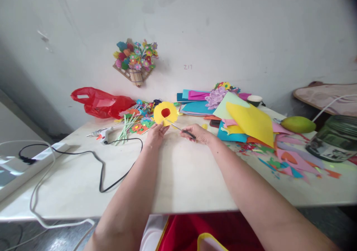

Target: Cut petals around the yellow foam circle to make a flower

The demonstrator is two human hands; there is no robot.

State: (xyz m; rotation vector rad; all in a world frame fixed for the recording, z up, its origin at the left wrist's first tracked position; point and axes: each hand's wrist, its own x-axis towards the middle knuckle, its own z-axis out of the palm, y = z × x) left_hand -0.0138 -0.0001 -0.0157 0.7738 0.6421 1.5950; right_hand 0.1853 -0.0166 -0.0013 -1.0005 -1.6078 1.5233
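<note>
in the head view, the yellow flower point(159, 114) is held up over the middle of the desk point(178, 180), towards its far side, and its scalloped outline looks largely cut, with a round red centre point(165, 112) in the middle. going by how close the scissors point(188, 134) are to its lower edge, some trimming seems to be in hand; whether the blades are biting into the petal or only touching it, i cannot tell. finished-looking small flowers point(138, 128) lie farther left beside pale green sticks point(125, 127), while the glue gun point(105, 135) lies on the desk to the left, in neither hand, so any gluing of this flower would be left to do, as far as one can judge. the left hand point(157, 132) is nearly closed, fingers and thumb pinching the flower's lower rim. the right hand point(197, 133) is curled round the scissors' dark handles, blades pointing left towards the flower. to the right are a yellow sheet point(251, 121) on a stack of coloured sheets and, nearer, loose scraps point(297, 163) by a glass jar point(334, 139).
</note>
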